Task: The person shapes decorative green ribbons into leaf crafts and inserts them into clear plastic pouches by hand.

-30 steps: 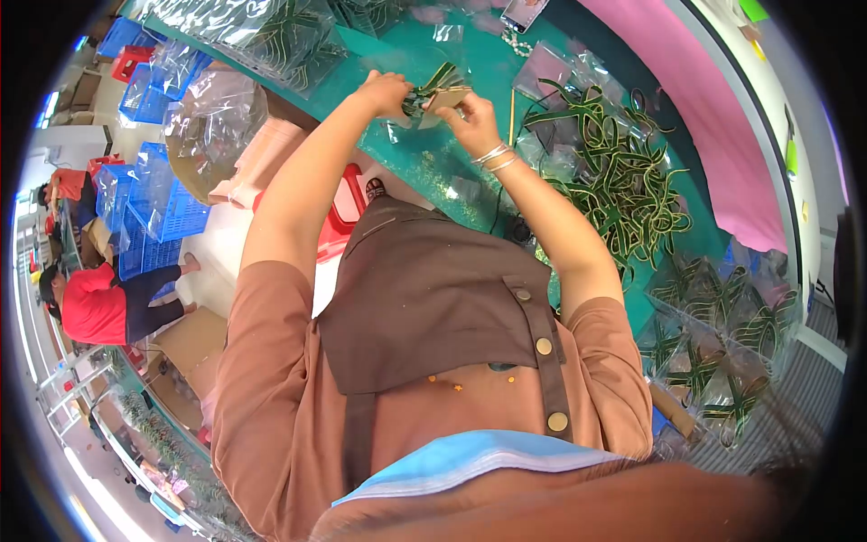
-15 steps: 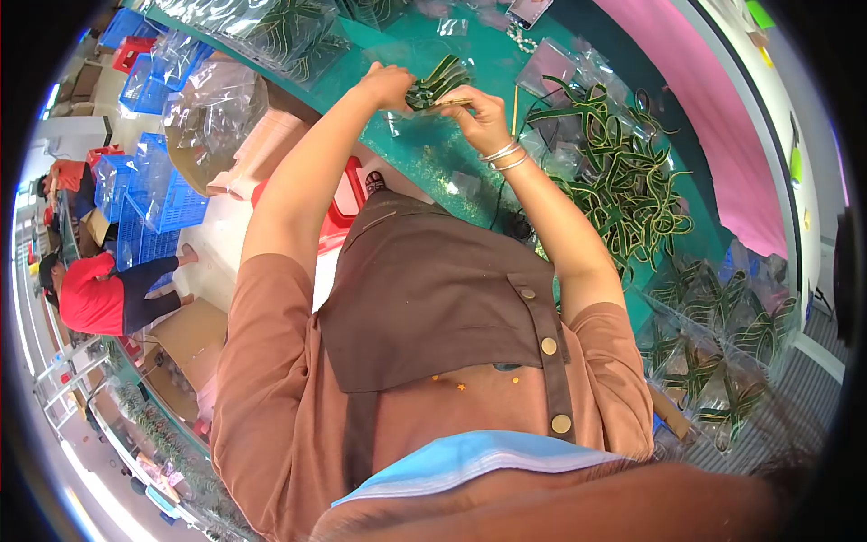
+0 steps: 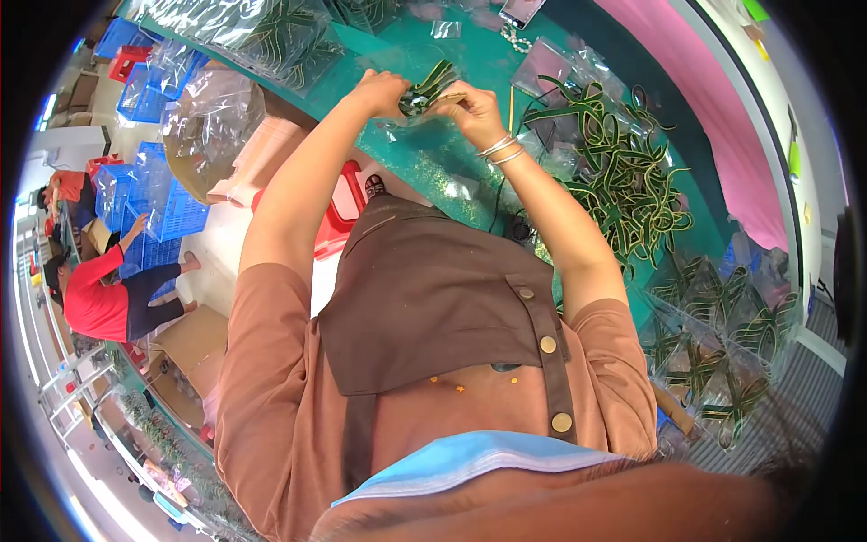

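Above the green table, a clear plastic bag with dark green, yellow-edged leaf strips (image 3: 430, 88) is between my hands. My left hand (image 3: 381, 93) is closed on the bag's left side, and some fingertips are hidden behind it. My right hand (image 3: 476, 114) pinches at the right side of the bag, with a thin gold-brown piece (image 3: 449, 99) at its fingertips; I cannot make out what that piece is. To the right of my right hand lies a tangled heap of loose leaf strips (image 3: 623, 181).
Filled clear bags (image 3: 271, 41) lie at the table's upper left, and more bagged leaf strips (image 3: 722, 348) at the lower right. A thin stick (image 3: 511, 110) and a phone (image 3: 524, 11) are on the table. Blue crates (image 3: 185, 212) and a person in red (image 3: 97, 298) are at left.
Both hands have shifted slightly, still on the bag, and my right hand has moved a little left. The person in red has raised an arm towards the blue crates.
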A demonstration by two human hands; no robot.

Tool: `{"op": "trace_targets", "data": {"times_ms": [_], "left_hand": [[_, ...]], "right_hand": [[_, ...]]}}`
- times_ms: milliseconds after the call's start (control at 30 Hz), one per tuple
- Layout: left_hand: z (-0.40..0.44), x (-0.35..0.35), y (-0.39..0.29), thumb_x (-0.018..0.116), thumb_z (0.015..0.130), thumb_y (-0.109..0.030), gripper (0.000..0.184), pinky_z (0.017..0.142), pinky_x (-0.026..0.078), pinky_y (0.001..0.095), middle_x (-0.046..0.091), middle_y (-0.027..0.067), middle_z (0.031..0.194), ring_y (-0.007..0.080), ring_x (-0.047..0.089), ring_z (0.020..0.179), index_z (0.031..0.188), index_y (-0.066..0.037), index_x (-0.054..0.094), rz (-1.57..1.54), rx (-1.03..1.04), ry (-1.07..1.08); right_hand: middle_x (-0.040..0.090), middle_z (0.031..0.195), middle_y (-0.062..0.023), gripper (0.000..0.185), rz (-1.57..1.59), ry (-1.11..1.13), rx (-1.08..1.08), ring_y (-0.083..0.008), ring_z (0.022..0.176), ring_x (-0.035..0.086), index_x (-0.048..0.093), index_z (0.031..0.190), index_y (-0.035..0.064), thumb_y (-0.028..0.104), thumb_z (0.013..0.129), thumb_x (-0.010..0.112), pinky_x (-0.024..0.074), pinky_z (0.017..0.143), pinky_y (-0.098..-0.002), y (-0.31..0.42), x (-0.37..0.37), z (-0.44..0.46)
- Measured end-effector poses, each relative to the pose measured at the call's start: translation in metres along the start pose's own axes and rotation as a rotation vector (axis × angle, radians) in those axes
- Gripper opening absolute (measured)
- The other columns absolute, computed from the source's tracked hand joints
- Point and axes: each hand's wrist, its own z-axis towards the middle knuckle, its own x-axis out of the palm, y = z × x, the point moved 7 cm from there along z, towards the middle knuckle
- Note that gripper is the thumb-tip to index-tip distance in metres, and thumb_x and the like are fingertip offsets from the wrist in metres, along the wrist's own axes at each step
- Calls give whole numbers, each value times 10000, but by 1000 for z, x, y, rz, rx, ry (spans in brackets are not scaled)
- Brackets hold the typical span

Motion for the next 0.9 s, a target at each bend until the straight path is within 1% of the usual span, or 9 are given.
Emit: {"op": "trace_targets", "data": {"times_ms": [200,267,433,500,533,600,700,800,900], "left_hand": [[0,3,2,782,624,-390,640,931,402,412,651,70,1100,260,569,1118,1190,-123,647,20,12,-19],[3,3,3,782,623,-392,648,930,404,411,651,70,1104,261,568,1119,1197,-125,645,10,14,-22],[1,3,2,811,627,-399,659,927,407,410,650,64,1112,259,570,1112,1203,-128,642,14,18,-10],[1,3,1,816,626,-397,660,926,407,409,650,63,1109,258,569,1113,1204,-129,642,15,14,-13],[-1,2,1,821,625,-395,661,925,408,409,650,63,1105,258,569,1115,1204,-130,641,13,12,-11],[0,4,2,822,621,-395,655,923,409,410,650,62,1099,259,569,1115,1192,-128,642,9,14,-15],[3,7,3,821,618,-394,632,918,411,411,647,60,1097,258,569,1117,1162,-125,643,10,5,4],[3,4,1,823,617,-396,621,915,411,412,642,54,1110,253,567,1123,1143,-124,635,26,-6,16],[-1,8,-1,830,607,-404,653,918,409,412,637,47,1129,243,564,1133,1159,-127,619,43,-17,4]], "right_hand": [[710,782,-49,78,-27,18,5,-95,719,654,654,858,-5,-36,795,688,518,645,-260,-11,-4,3],[704,782,-45,80,21,5,-46,-98,715,650,651,857,-1,-31,795,692,511,644,-263,-6,3,-2],[695,788,-47,92,-31,88,-17,-101,717,642,652,865,7,-30,793,696,500,648,-261,-7,6,-1],[694,846,-59,112,-87,81,50,-127,820,679,626,902,-12,-76,818,665,543,731,-266,-7,-2,5],[694,846,-59,112,-86,82,48,-127,820,679,626,902,-12,-76,818,665,543,731,-266,-9,1,5],[683,774,-48,90,-14,60,-5,-117,689,629,655,872,12,-7,791,686,497,641,-277,-9,7,2],[668,762,-74,107,-141,128,-37,-150,669,626,653,886,14,-1,784,684,493,636,-288,-4,19,-1],[652,752,-97,107,-185,126,-33,-184,661,625,651,878,18,25,779,691,490,632,-295,8,15,11],[660,752,-101,109,-206,103,-43,-175,673,642,658,876,17,54,777,686,491,625,-303,11,11,9]]}}
